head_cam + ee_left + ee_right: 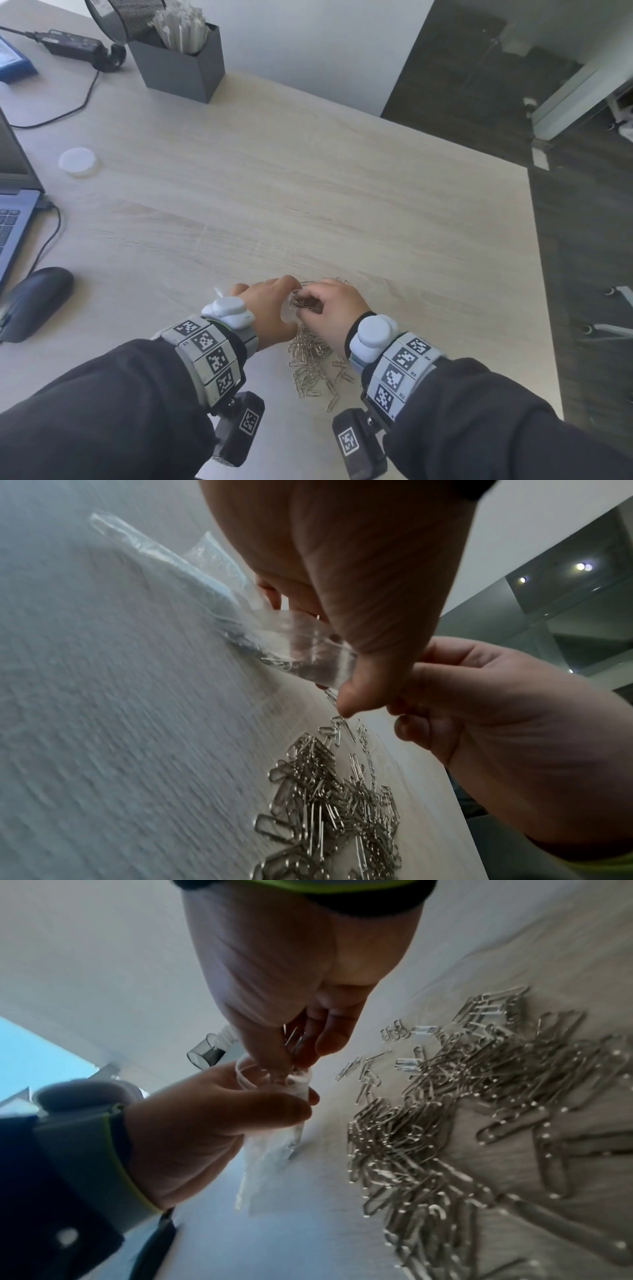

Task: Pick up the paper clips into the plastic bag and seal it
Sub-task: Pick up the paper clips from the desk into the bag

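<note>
Feeding a pinch of silver wire paper clips [294, 1039] from the right hand [337, 308] into the small clear plastic bag [274, 1139], mouth gripped by the left hand [270, 308] just above the pale wooden desk [308, 205], the filling step looks far from done, so the next move should be another grab from the heap [311, 363] beside it.

A light wood-grain desk [308, 192] carries a loose heap of silver paper clips [313, 363] near its front edge. At its left side sit an open laptop [13, 219], a dark computer mouse [36, 301] and a white round lid [77, 161]. Toward the back stand a grey box of white sticks [181, 58] and a black power adapter [72, 42] with its cable.
</note>
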Demonstrator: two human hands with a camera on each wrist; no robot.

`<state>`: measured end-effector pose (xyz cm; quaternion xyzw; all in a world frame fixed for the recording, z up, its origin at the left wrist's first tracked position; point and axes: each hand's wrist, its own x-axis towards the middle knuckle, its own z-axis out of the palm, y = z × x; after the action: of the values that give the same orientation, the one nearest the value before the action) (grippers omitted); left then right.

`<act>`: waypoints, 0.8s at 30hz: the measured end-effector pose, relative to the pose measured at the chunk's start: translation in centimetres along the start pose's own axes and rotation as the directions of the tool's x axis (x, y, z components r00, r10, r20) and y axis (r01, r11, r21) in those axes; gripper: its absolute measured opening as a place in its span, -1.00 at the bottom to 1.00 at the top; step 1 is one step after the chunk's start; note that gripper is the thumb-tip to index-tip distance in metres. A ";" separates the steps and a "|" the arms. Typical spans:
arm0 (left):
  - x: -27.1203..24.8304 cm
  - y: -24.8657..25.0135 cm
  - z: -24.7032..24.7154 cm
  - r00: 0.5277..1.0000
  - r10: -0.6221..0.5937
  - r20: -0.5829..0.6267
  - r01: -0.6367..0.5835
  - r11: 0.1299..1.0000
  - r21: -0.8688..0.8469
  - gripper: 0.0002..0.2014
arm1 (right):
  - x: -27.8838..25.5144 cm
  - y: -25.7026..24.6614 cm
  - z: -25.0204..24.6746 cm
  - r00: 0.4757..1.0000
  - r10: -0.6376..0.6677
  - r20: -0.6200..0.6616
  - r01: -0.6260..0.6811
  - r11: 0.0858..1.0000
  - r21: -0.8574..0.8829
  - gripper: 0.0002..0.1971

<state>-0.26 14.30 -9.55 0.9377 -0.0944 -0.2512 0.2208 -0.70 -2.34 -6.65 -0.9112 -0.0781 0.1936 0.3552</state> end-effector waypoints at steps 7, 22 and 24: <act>0.2 0.1 -0.2 1.000 0.001 0.015 -0.001 1.000 -0.002 -0.52 | -0.7 0.5 -0.8 0.992 0.085 -0.091 -0.054 0.952 0.300 -0.77; 0.4 -0.1 -0.2 0.998 -0.045 0.034 0.046 0.998 -0.034 -0.48 | -1.3 6.6 -1.8 0.980 0.157 0.118 -0.083 0.875 -0.477 0.00; 0.4 -0.1 -0.2 0.997 -0.058 0.046 0.060 0.998 -0.031 -0.49 | -1.4 6.4 -1.3 0.978 0.138 0.159 -0.042 0.868 -0.494 0.01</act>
<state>0.19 14.35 -9.61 0.9305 -0.0675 -0.2800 0.2262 -1.43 -8.21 -9.68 -0.9513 -0.1151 0.2697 0.0954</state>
